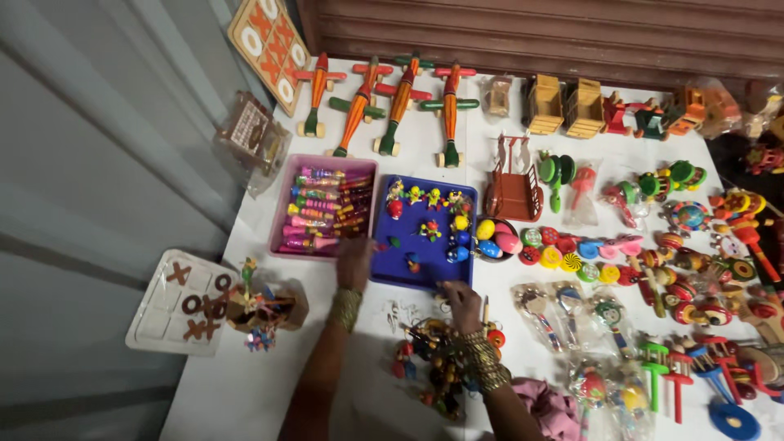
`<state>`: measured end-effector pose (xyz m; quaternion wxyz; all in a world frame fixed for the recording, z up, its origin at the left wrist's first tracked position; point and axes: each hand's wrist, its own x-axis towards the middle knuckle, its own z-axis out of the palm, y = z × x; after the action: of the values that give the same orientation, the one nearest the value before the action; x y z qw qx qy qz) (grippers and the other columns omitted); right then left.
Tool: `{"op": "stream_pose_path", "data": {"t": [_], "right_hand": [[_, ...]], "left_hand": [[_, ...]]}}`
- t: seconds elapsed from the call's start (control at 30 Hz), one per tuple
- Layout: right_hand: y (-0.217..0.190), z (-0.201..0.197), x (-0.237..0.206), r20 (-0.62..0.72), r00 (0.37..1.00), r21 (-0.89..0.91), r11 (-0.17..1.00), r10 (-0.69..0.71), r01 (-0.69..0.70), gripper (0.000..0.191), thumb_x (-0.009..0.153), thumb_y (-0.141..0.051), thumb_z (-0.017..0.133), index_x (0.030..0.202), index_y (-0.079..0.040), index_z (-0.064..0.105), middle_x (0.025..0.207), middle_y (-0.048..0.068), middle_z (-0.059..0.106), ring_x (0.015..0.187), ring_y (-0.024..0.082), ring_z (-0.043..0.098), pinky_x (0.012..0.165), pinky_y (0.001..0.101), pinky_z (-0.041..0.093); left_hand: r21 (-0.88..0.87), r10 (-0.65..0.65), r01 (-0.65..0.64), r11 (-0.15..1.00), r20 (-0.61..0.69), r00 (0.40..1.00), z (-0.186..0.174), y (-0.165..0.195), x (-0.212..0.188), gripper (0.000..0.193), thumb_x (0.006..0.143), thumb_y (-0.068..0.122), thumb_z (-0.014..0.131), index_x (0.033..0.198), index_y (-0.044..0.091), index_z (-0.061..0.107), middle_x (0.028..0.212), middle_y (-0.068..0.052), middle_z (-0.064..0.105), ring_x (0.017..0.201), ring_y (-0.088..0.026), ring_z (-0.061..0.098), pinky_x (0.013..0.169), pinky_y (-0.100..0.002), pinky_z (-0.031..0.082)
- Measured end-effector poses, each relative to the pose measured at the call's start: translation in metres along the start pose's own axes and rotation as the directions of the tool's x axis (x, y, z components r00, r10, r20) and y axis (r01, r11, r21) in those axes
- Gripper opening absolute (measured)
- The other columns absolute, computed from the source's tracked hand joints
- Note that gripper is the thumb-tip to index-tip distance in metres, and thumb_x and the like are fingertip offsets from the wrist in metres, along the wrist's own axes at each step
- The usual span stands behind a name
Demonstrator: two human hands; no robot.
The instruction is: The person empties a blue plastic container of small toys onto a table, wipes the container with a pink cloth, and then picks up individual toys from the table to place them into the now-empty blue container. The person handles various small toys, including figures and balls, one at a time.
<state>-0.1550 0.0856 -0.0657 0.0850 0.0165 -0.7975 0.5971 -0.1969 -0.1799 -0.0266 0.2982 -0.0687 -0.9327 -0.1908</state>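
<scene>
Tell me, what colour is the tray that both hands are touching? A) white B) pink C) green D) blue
D, the left hand rests on the left edge of the blue tray and the right hand touches its bottom right corner, while the pink tray lies beside it.

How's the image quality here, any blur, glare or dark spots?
Head view: soft overall; left hand and right hand slightly blurred, small toys in the blue tray indistinct; white table evenly lit without harsh glare; far right corner falls dark.
</scene>
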Motion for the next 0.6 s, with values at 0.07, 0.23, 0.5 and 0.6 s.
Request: {"op": "stream_pose_path", "data": {"t": [0.07,0.23,0.5,0.6], "right_hand": [[0.009,-0.019,-0.006,-0.069,0.996,-0.216,0.975,-0.064,0.047,0.019,0.097,-0.016,0.067,0.1,-0.002,0.078,0.077,0.01,0.077,0.063,0.013,0.07,0.057,0.0315,0.056],[0.03,-0.075,-0.033,-0.297,0.925,-0.309,0.893,0.238,-0.329,0.018,0.095,-0.017,0.068,0.104,-0.008,0.081,0.08,0.015,0.077,0.063,0.021,0.072,0.059,0.0344,0.057],[0.021,-0.107,-0.027,-0.255,0.962,-0.426,0.88,0.103,-0.208,0.017,0.092,-0.023,0.07,0.1,-0.011,0.08,0.095,0.013,0.079,0.079,0.027,0.077,0.071,0.0387,0.06],[0.006,-0.09,-0.013,-0.24,0.948,-0.671,0.67,0.21,-0.319,0.026,0.091,-0.032,0.069,0.105,-0.011,0.074,0.096,0.012,0.077,0.084,0.028,0.075,0.07,0.0436,0.059]], "left_hand": [[0.062,-0.03,0.029,0.998,0.017,0.999,-0.004,-0.024,0.031,0.023,0.09,0.017,0.066,0.112,0.013,0.067,0.109,-0.012,0.066,0.106,-0.034,0.061,0.093,-0.049,0.053],[0.161,-0.133,0.09,0.983,0.279,0.951,0.005,-0.039,0.054,0.033,0.084,0.032,0.073,0.106,0.008,0.068,0.107,-0.017,0.065,0.104,-0.036,0.061,0.088,-0.05,0.053],[0.106,-0.206,0.194,0.975,0.12,0.971,0.02,-0.013,0.035,0.022,0.085,0.014,0.068,0.107,0.012,0.07,0.105,-0.015,0.066,0.103,-0.035,0.063,0.091,-0.049,0.053],[-0.073,-0.196,0.201,0.977,0.071,0.978,0.025,0.013,0.005,0.018,0.095,0.006,0.061,0.11,0.013,0.069,0.105,-0.013,0.065,0.102,-0.036,0.062,0.09,-0.049,0.051]]}}
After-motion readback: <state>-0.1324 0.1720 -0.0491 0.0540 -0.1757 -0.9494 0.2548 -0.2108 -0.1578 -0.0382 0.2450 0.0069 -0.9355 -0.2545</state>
